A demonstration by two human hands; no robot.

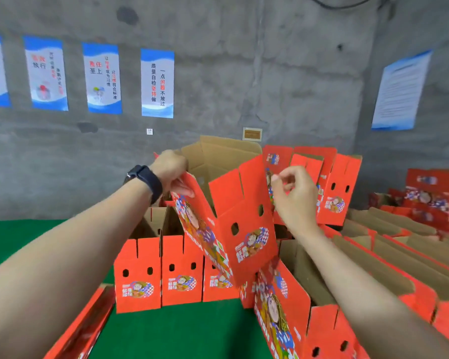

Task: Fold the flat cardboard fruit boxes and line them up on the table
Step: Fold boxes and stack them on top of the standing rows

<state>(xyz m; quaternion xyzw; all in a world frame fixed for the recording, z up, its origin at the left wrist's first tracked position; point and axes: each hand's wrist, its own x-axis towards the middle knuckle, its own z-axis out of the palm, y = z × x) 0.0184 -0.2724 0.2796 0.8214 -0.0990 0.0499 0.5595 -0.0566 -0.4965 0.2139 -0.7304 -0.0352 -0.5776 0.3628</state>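
A red printed cardboard box [233, 229], corrugated brown inside, with round holes punched in its narrow side, is held tilted in the air above the table [179, 332], its top flaps open. The left hand [170, 169], a black watch [145, 180] on its wrist, pinches the upper left flap. The right hand [294, 193] is curled at the right edge; I cannot tell whether it grips. Below, folded boxes [138, 275] stand upright in a row on green cloth. Flat boxes [399, 268] lie stacked to the right. Posters [157, 82] hang on the rough concrete wall [244, 73].
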